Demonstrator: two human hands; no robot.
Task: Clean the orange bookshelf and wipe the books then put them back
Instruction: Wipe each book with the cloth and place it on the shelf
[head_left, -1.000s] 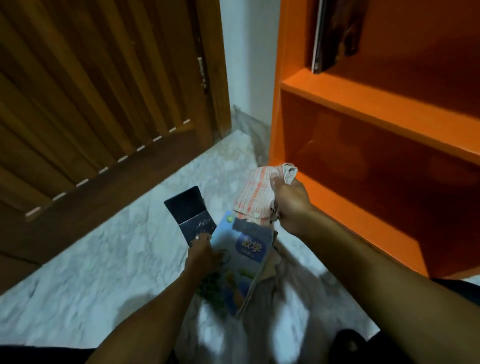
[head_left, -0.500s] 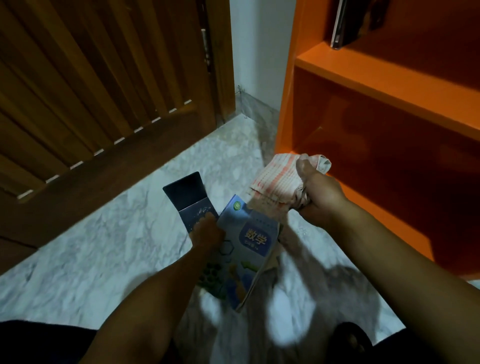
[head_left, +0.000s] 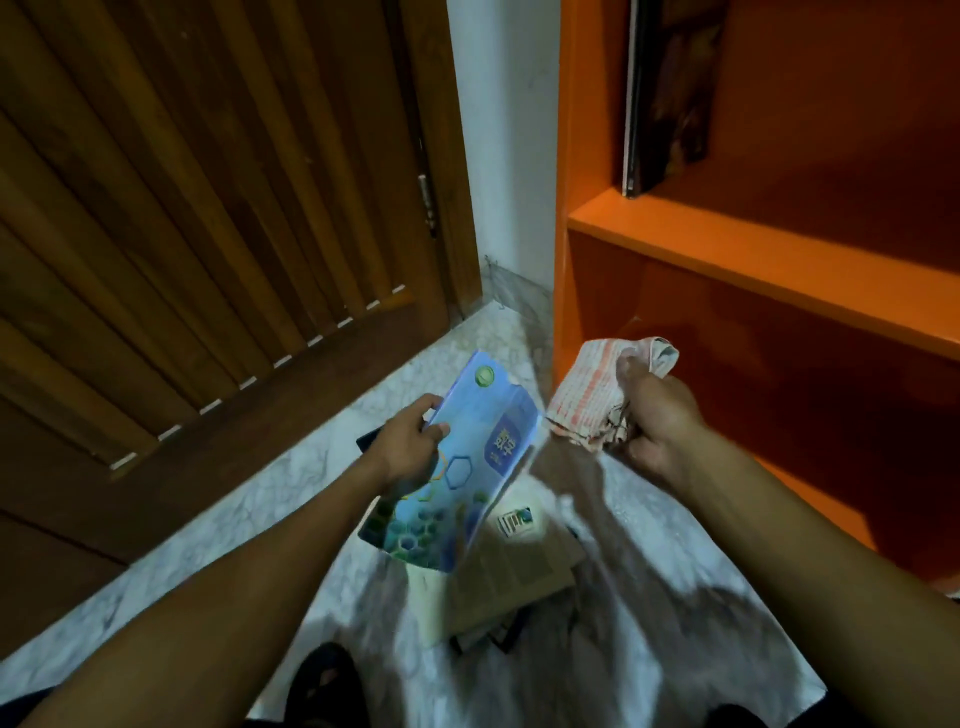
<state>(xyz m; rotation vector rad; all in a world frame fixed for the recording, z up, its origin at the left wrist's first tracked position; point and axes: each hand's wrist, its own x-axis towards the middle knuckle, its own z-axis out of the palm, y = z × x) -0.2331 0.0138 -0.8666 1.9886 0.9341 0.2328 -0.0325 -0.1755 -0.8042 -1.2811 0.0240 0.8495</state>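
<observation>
Head view, looking down at a marble floor (head_left: 171, 525) bounded on the left by a slatted wooden door (head_left: 208, 208) and on the right by the orange bookshelf (head_left: 753, 249), with a strip of white wall (head_left: 504, 130) between them at the far corner. The open floor narrows toward that corner; the widest bare stretch lies near left, below the door. The left hand (head_left: 410, 447) grips a blue book (head_left: 467, 457) by its left edge, thumb on the cover and fingers curled behind, holding it tilted and raised off the floor between door and bookshelf. The right hand (head_left: 654, 421) is clenched round a crumpled red-and-white cloth (head_left: 587, 395), held just right of the blue book's right edge and in front of the lower shelf opening, apart from the shelf itself. Beneath the blue book a tan book (head_left: 519, 561) lies flat on the floor, and a dark object (head_left: 369, 441) shows partly behind the left hand; what it is cannot be told. The bookshelf's lower compartment shows only bare orange surfaces in the visible part. The upper compartment holds one dark book (head_left: 670, 88) standing upright against the left wall, near the front edge of the shelf board.
</observation>
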